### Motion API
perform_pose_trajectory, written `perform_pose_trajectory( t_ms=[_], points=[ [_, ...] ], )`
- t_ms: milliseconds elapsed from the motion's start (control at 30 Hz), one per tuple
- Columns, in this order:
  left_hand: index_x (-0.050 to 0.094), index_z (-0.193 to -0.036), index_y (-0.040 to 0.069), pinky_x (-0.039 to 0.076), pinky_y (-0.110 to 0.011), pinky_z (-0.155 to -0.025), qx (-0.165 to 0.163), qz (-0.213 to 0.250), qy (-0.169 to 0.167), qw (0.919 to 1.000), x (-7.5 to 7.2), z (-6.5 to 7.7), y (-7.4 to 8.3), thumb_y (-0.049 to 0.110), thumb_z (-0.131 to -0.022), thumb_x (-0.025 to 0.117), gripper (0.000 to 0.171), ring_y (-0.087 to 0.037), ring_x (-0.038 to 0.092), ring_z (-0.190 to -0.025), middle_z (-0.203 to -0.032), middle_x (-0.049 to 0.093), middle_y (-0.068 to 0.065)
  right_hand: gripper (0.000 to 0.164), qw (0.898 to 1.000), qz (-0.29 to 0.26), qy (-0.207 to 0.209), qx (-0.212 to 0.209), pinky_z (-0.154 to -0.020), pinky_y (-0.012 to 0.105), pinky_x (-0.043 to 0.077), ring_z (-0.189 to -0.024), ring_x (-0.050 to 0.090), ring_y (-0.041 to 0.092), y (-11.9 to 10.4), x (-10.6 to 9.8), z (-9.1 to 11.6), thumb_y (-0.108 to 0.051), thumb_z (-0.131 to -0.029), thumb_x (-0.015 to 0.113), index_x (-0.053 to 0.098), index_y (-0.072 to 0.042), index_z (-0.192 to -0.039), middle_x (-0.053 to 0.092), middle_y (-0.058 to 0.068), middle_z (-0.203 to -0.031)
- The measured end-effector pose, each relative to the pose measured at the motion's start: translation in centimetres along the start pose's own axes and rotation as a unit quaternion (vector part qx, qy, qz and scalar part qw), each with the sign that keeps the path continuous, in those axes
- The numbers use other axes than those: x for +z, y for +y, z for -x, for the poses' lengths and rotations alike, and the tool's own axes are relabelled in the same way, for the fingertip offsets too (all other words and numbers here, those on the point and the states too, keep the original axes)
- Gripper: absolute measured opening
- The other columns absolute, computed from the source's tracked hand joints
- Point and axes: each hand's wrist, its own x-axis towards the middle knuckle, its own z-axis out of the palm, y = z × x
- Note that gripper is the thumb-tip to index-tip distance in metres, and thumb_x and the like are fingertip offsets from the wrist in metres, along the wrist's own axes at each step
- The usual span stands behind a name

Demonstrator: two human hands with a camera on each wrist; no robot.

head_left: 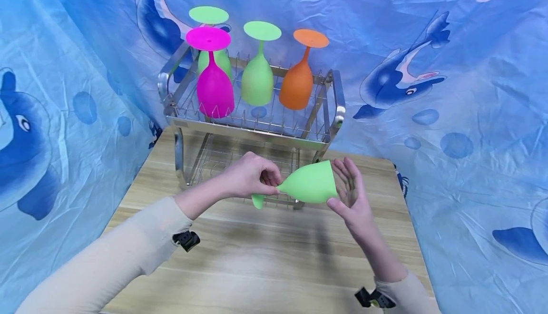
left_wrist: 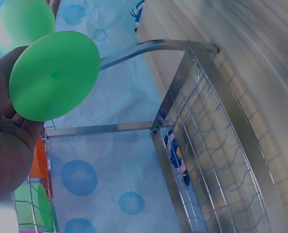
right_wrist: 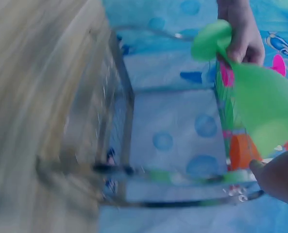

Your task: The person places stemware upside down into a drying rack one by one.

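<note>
A light green wine glass (head_left: 310,183) lies sideways in the air in front of the rack, its bowl toward the right. My left hand (head_left: 244,176) pinches its stem between thumb and fingers; the round foot (left_wrist: 56,75) faces the left wrist camera. At the rim, my right hand (head_left: 358,207) has its fingers spread and loosely bent, with the thumb close to the edge; whether it touches is hard to tell. In the right wrist view the same green glass (right_wrist: 265,102) appears blurred, the right thumb (right_wrist: 265,170) below its rim.
A two-tier metal dish rack (head_left: 257,135) stands at the back of the wooden table (head_left: 257,266). Upside down on its top tier are a magenta glass (head_left: 215,90), an orange glass (head_left: 296,85), a green glass (head_left: 257,81) and another green glass (head_left: 209,15) behind. Blue dolphin-print curtain (head_left: 449,171) surrounds the table.
</note>
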Motion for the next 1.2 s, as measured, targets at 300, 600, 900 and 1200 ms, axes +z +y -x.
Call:
perform_pose_trajectory(
  t_ms=[300, 600, 900, 1200],
  points=[
    [0.080, -0.090, 0.011, 0.062, -0.019, -0.070, -0.026, -0.035, -0.056, 0.9975, -1.3, 0.0, 0.5, 0.006, -0.086, 0.089, 0.012, -0.003, 0.069, -0.074, -0.081, 0.074, 0.008, 0.114, 0.896, 0.401, -0.190, -0.015, -0.123, 0.061, 0.040, -0.153, 0.039, 0.034, -5.3, -2.1, -3.4, -0.024, -0.075, 0.100, 0.033, -0.011, -0.166, 0.041, 0.014, -0.166],
    [0.079, -0.087, 0.014, 0.061, -0.019, -0.071, -0.049, -0.061, -0.096, 0.9923, -2.3, -0.2, 1.3, 0.008, -0.086, 0.089, 0.012, -0.003, 0.068, -0.073, -0.079, 0.073, 0.009, 0.111, 0.783, 0.534, -0.312, -0.068, -0.109, 0.062, 0.054, -0.145, 0.050, 0.038, -8.0, 0.5, -5.9, -0.054, -0.076, 0.096, 0.041, -0.008, -0.162, 0.049, 0.016, -0.159],
    [0.078, -0.086, 0.015, 0.061, -0.020, -0.071, -0.059, -0.077, -0.116, 0.9884, -2.6, -0.5, 1.8, 0.008, -0.086, 0.089, 0.013, -0.003, 0.068, -0.073, -0.079, 0.072, 0.009, 0.105, 0.771, 0.531, -0.349, -0.038, -0.101, 0.055, 0.060, -0.137, 0.056, 0.032, -6.5, 1.5, -6.5, -0.058, -0.078, 0.092, 0.047, -0.009, -0.158, 0.054, 0.013, -0.152],
    [0.078, -0.085, 0.016, 0.060, -0.019, -0.070, -0.053, -0.094, -0.124, 0.9863, -2.8, -0.6, 1.9, 0.009, -0.085, 0.090, 0.014, -0.002, 0.068, -0.072, -0.077, 0.072, 0.011, 0.096, 0.752, 0.548, -0.362, -0.056, -0.101, 0.053, 0.061, -0.132, 0.060, 0.033, -5.5, 2.1, -7.0, -0.055, -0.079, 0.092, 0.054, -0.005, -0.152, 0.060, 0.013, -0.145]
  ],
)
